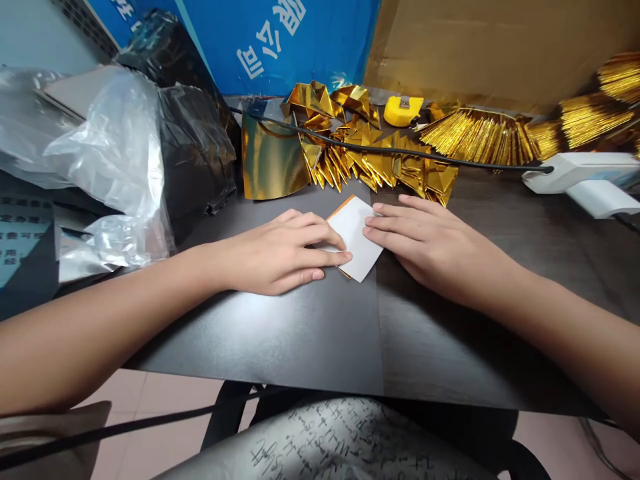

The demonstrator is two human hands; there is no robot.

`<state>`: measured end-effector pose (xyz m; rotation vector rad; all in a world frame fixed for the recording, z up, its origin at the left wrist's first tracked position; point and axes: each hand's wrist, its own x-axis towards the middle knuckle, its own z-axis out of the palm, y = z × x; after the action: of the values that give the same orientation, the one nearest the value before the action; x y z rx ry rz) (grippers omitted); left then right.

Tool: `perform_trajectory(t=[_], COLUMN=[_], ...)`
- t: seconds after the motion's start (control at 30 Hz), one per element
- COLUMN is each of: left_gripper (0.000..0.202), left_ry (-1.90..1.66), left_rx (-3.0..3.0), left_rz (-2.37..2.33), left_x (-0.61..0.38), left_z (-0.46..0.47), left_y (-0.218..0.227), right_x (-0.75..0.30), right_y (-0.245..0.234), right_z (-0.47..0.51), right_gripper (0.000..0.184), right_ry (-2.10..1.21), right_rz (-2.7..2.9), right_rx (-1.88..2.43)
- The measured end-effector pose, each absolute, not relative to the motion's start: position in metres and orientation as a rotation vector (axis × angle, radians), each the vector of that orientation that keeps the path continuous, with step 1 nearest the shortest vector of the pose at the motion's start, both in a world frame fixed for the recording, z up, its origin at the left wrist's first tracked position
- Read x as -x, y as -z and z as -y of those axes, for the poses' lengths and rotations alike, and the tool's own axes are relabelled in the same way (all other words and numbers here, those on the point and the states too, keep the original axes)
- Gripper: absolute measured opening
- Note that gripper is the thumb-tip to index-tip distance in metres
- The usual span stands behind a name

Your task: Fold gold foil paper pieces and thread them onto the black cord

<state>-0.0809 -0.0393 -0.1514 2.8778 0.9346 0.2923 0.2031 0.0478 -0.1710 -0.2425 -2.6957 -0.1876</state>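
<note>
A small folded sheet of paper [361,233], white on top with a gold-orange edge showing beneath, lies on the dark table between my hands. My left hand [285,252] rests flat on its left part, index and middle fingertips pressing on the white face. From the right, my right hand [425,235] lays its outstretched fingertips on the sheet's right edge. Neither hand is wrapped round anything. Just behind the sheet are folded gold foil pieces [380,150] in a heap, with a flat gold foil sheet [275,163] to their left.
A yellow tape measure [403,111] sits behind the foil. A black cable [350,143] crosses to a white power strip [585,173] at right. Fanned gold bundles [480,137] lie at back right. Plastic bags [120,147] crowd the left. Blue and brown boxes [500,47] stand behind.
</note>
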Motion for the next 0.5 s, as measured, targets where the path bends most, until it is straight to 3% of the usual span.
perform_trajectory(t=[0.27, 0.5], left_gripper=[0.048, 0.045], left_ry=[-0.247, -0.279], left_rx=[-2.849, -2.903], left_rz=[-0.927, -0.844], left_x=[0.083, 0.089], left_z=[0.040, 0.039], left_y=[0.153, 0.151], right_x=[-0.191, -0.193], right_y=[0.170, 0.172], right_z=[-0.009, -0.005], right_gripper=[0.038, 0.034], right_ry=[0.167, 0.056], right_rz=[2.756, 2.740], right_rx=[0.229, 0.232])
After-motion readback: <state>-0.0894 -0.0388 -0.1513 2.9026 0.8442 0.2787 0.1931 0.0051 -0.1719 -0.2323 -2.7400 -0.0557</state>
